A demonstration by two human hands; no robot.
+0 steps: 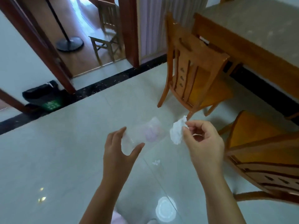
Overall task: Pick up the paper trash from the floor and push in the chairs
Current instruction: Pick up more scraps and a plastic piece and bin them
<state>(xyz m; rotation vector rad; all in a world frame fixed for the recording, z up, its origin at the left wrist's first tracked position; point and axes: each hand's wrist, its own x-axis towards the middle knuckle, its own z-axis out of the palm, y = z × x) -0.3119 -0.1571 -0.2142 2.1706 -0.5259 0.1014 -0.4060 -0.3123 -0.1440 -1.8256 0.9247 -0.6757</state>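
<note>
My right hand (203, 141) pinches a crumpled white paper wad (177, 130) between thumb and fingertips, above the floor. My left hand (120, 147) holds a thin see-through plastic wrapper or bag (142, 133) with pink print, thumb and fingers spread around its near end. A small white paper scrap (156, 162) lies on the tiled floor between my hands. One wooden chair (192, 73) stands pulled out from the table (252, 29) at the upper right. A second wooden chair (265, 156) stands at the right edge, close to my right hand.
A black bin with a green base (43, 96) stands by the wall at the left. A doorway behind shows a round black stand base (69, 43) and another chair (106, 34). A dark floor strip (103, 84) runs diagonally across the pale tiles.
</note>
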